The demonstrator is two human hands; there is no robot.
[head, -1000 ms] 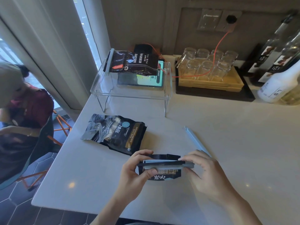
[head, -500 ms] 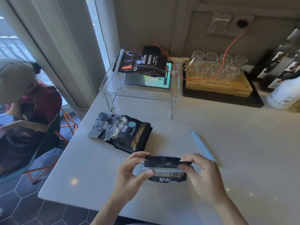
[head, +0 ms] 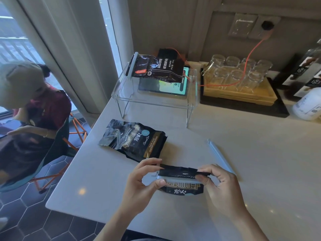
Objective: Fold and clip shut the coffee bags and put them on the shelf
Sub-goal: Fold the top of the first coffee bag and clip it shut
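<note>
On the counter, 2 hands' fingers pinch 1 of 3 coffee bags; 1 clip lies loose.

clip now closed over folded bag top, flap upright

Glossy foil-like coffee bag; clear, seemingly acrylic shelf.
</note>
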